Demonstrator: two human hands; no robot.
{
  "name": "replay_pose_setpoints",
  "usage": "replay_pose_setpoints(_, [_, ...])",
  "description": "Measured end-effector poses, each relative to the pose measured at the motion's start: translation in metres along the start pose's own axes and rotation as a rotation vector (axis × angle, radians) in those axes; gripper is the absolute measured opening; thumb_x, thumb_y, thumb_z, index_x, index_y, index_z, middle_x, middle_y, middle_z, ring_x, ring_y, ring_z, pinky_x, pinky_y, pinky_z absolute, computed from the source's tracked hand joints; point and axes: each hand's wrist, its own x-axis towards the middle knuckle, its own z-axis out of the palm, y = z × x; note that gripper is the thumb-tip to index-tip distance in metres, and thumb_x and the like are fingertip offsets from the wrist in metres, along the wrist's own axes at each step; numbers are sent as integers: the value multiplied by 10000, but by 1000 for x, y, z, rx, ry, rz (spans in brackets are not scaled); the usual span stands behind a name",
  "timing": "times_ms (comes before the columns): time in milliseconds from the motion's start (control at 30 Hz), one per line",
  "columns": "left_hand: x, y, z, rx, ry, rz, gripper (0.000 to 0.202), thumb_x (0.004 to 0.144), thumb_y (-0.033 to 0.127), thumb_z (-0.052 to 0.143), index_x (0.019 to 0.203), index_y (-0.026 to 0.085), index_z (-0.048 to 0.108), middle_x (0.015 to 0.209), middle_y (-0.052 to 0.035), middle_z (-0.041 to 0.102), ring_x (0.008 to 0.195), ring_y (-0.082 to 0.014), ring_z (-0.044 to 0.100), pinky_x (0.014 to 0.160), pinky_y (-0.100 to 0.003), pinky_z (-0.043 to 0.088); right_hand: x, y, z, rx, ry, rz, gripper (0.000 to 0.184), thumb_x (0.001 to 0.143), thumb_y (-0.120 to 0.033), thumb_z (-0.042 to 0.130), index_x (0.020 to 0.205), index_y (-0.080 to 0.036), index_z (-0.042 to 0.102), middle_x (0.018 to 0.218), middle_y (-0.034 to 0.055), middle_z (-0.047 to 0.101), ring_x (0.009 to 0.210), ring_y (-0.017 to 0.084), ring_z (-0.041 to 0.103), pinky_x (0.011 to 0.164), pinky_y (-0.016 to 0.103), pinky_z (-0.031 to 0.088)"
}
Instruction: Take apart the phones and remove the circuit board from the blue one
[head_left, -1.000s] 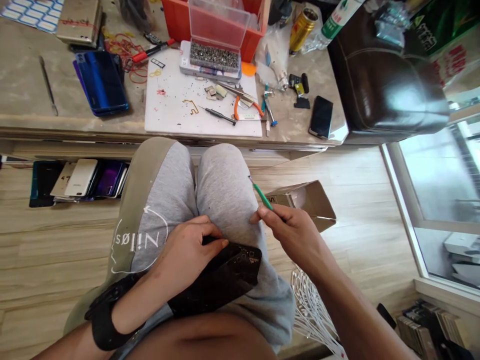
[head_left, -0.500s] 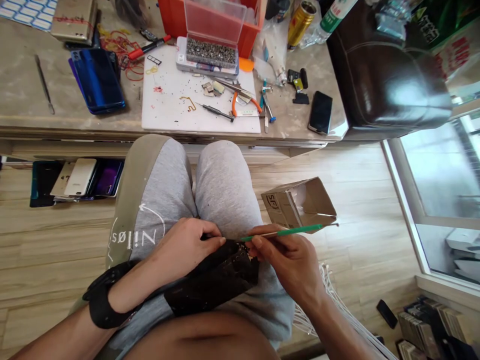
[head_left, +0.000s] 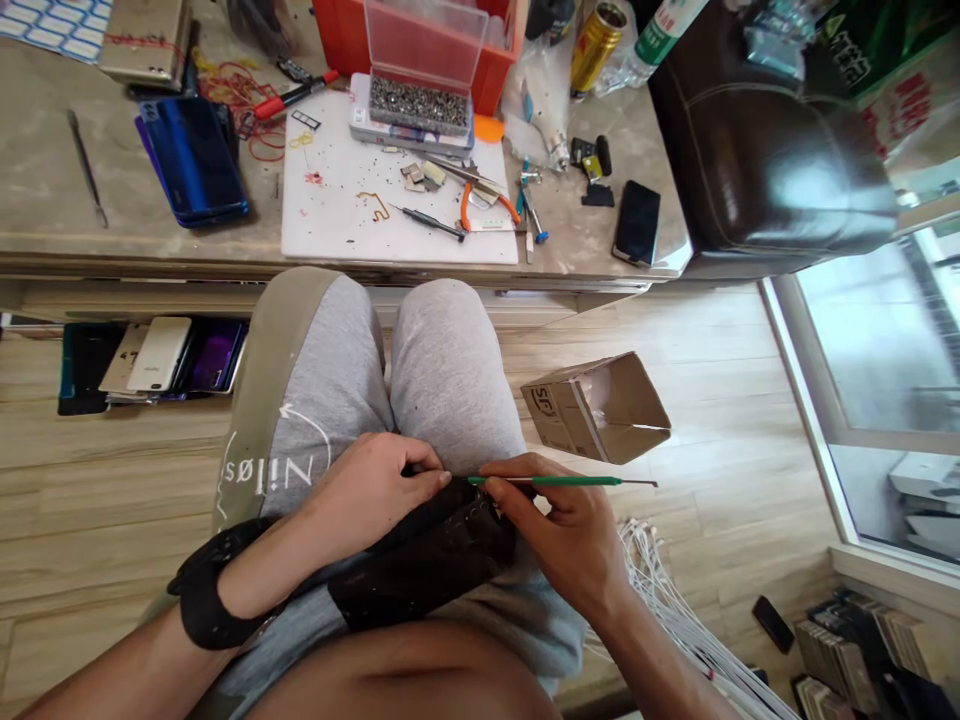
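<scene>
White mat (head_left: 337, 220) at tabletop (head_left: 45, 200) near edge; blue phone (head_left: 193, 160) left of it; black phone (head_left: 636, 222) near right corner; cardboard box (head_left: 596, 408) on floor (head_left: 720, 400).

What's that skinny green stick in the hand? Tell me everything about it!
The green stick is a thin tool with a green handle, plastic by its look, and a fine grey metal tip at its free end. It lies almost level above the lap. The right hand pinches it near its other end, and that end sits at the top edge of the black phone that the left hand holds on the lap.
</scene>
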Motion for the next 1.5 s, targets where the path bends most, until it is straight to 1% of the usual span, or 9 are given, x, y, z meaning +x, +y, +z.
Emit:
replay_pose_setpoints(333, [0, 0, 1, 16, 10, 3, 327, 911, 423, 558, 847, 225, 810, 749, 0, 773, 716, -202, 662, 630, -302, 392, 4, 1, -2, 67, -121, 56, 115, 904, -243, 725, 913, -249, 839, 864, 7, 828, 822, 194, 764, 781, 285, 593])
replay_pose_setpoints(500, [0, -1, 1, -4, 3, 25, 316, 911, 405, 566, 866, 220, 818, 760, 5, 779, 714, -191, 663, 639, -297, 398, 4, -1, -5, 92, -70, 62, 129, 923, -268, 705, 918, -231, 829, 817, 7, 809, 762, 178, 744, 698, 259, 576])
replay_pose_setpoints(767, [-1, -1, 1, -18, 0, 4, 329, 899, 420, 560, 845, 219, 814, 746, 6, 767, 704, -189, 652, 632, -293, 396, 5, 2, -2, 73, -106, -12, 122, 919, -229, 703, 915, -233, 825, 832, 2, 804, 794, 170, 736, 745, 263, 561])
replay_pose_setpoints(867, [0, 0, 1, -7, 2, 8, 335, 893, 430, 553, 843, 218, 808, 745, 4, 761, 703, -193, 646, 630, -293, 392, 8, 9, -6, 134, -113, 41, 143, 936, -289, 705, 875, -228, 819, 823, 11, 791, 720, 157, 706, 647, 257, 535])
replay_pose_setpoints(933, [0, 0, 1, 5, 5, 9, 335, 887, 428, 547, 820, 214, 795, 735, 4, 750, 697, -193, 637, 628, -291, 389, 16, 14, -15, 197, -31, 67, 206, 951, -344, 692, 824, -217, 794, 729, 2, 742, 621, 134, 647, 568, 247, 497])
replay_pose_setpoints(1100, [-1, 0, -1, 11, -24, 14, 340, 879, 452, 534, 799, 211, 761, 721, 6, 708, 688, -193, 599, 626, -288, 384, 77, 15, -46, 224, 225, 41, 255, 1001, -375, 619, 839, -198, 705, 613, -28, 643, 538, 108, 577, 544, 232, 488])
replay_pose_setpoints(1200, [0, -1, -2, 25, -42, 38, 349, 889, 468, 521, 795, 209, 736, 708, 11, 666, 683, -188, 565, 627, -285, 377, 138, 13, -55, 26, 184, 33, 250, 1047, -296, 504, 853, -200, 627, 728, -6, 665, 565, 99, 592, 547, 220, 501])
replay_pose_setpoints(1367, [4, -2, -5, -29, -123, 64, 393, 904, 530, 544, 786, 198, 718, 719, 13, 627, 704, -181, 544, 641, -271, 384, 235, 11, -38, -158, 70, 42, 365, 998, -266, 587, 641, -204, 553, 610, 7, 623, 539, 138, 595, 598, 276, 529])
replay_pose_setpoints(1500, [10, -6, -7, -37, -159, 36, 430, 893, 580, 581, 751, 196, 713, 654, 22, 561, 644, -166, 484, 590, -268, 340, 280, 2, -16, -329, 84, 31, 278, 908, -276, 712, 660, -184, 629, 725, 89, 715, 850, 265, 717, 865, 388, 557])
